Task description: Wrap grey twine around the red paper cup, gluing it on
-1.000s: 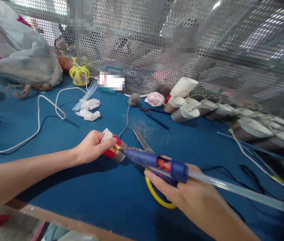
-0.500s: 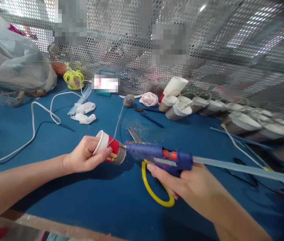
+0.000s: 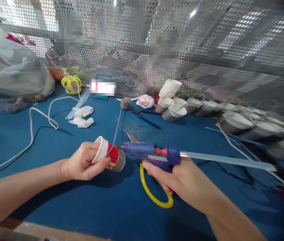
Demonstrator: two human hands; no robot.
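Note:
My left hand (image 3: 88,160) grips a red and white paper cup (image 3: 113,155) tilted on its side, fingers inside the rim and thumb outside. Grey cord covers the cup's base end. From the cup, a strand runs back to a small ball of grey cord (image 3: 125,103). My right hand (image 3: 174,177) is closed round a blue hot glue gun (image 3: 149,152), with a long clear glue stick (image 3: 227,160) sticking out behind. The gun's nozzle is at the cup's side, by the cord; whether it touches I cannot tell. Yellow-handled scissors (image 3: 144,182) lie partly hidden under the gun.
Blue-handled pliers (image 3: 148,120) and a pink ribbon roll (image 3: 145,101) lie behind. Several cord-wrapped cups (image 3: 174,112) line the back right. White cable (image 3: 31,124) and crumpled white scraps (image 3: 82,117) lie left, near a plastic bag (image 3: 18,63). A perforated metal screen (image 3: 121,50) borders the table.
The camera view has shifted slightly. The glue gun and my right hand sit a little further left, with the nozzle nearer the cup's upper side. Both hands keep their holds.

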